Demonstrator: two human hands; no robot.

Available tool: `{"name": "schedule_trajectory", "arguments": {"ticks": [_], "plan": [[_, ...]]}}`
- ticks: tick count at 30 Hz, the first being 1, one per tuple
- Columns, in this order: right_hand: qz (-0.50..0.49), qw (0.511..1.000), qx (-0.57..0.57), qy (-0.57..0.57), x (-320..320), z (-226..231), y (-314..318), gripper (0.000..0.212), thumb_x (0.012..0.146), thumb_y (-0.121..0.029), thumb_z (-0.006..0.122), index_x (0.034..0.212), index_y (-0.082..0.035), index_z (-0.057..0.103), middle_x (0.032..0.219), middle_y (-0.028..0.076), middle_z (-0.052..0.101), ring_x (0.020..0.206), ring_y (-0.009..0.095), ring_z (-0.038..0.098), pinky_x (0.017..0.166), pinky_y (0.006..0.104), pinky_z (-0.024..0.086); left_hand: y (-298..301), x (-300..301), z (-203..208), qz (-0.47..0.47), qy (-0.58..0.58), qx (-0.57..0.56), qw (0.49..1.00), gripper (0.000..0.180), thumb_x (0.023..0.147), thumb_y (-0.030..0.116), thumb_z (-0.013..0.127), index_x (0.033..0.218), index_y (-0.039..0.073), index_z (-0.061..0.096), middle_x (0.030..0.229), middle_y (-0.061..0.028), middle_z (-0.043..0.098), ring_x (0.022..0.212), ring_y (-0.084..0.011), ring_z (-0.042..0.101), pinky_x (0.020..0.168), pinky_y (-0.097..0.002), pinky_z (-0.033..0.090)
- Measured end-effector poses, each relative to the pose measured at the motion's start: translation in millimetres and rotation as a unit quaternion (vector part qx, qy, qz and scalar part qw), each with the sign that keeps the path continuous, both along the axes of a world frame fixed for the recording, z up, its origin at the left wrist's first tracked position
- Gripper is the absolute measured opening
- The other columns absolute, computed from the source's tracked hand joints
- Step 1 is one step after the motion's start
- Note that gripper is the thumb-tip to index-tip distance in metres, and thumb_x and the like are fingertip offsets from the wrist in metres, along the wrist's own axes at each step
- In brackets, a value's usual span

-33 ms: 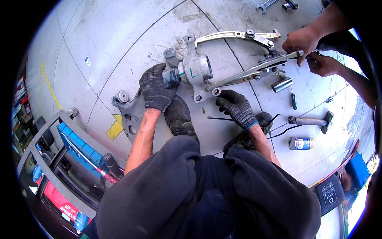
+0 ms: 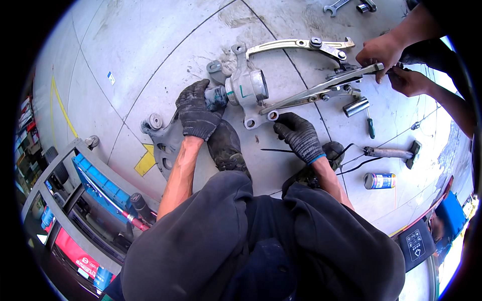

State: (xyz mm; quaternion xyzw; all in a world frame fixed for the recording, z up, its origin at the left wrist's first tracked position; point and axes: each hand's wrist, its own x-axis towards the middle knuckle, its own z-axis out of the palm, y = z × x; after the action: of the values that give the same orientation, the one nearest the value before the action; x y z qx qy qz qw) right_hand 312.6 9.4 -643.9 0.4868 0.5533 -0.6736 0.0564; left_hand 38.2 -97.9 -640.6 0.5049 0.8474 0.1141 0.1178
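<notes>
A grey metal steering knuckle (image 2: 244,86) with a round hub and green marks lies on the floor before me. My left hand (image 2: 198,111), in a dark knit glove, is wrapped around the dark cylindrical part (image 2: 217,97) at the knuckle's left end. Beside the knuckle's lower lug is my gloved right hand (image 2: 301,136), its fingers loosely bent and apart, with nothing visible in them. A large jaw puller (image 2: 321,89) reaches toward the knuckle from the right, one arm above and others below. Another person's hands (image 2: 381,52) hold its right end.
On the right lie a metal socket (image 2: 356,107), a green-handled screwdriver (image 2: 371,128), a hammer (image 2: 390,152) and a spray can (image 2: 380,181). A wrench (image 2: 335,7) is at the top. A perforated metal arm (image 2: 163,145) lies left of my shoe, near a tool cart (image 2: 95,200).
My right hand has shifted very slightly right and down beside the lug. The left hand, knuckle and puller look unmoved.
</notes>
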Motion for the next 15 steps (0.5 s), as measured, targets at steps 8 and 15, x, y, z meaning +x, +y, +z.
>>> {"name": "schedule_trajectory", "arguments": {"ticks": [8,15], "plan": [[0.169,0.892,0.410,0.090,-7.7,16.1,5.2,0.024,0.085,-0.021,0.072,0.108,-0.013,0.070,0.083,0.010,0.066,0.075,0.030,0.066,0.065,0.0442,0.052,-0.3,0.2,1.9,0.003,0.008,-0.003,1.000,0.071,0.063,0.027,0.084,0.128,0.010,0.060,0.118,-0.0181,0.063,0.114,-0.0368,0.057,0.104,-0.0499,0.040],[0.285,0.820,0.493,0.046,-9.6,15.1,13.0,0.021,0.087,-0.020,0.070,0.107,-0.012,0.070,0.080,0.009,0.066,0.072,0.030,0.065,0.062,0.0428,0.051,-1.4,0.6,1.8,-0.002,0.016,0.002,1.000,0.071,0.063,0.029,0.085,0.127,0.010,0.061,0.116,-0.0183,0.064,0.112,-0.0369,0.058,0.102,-0.0502,0.041]]}}
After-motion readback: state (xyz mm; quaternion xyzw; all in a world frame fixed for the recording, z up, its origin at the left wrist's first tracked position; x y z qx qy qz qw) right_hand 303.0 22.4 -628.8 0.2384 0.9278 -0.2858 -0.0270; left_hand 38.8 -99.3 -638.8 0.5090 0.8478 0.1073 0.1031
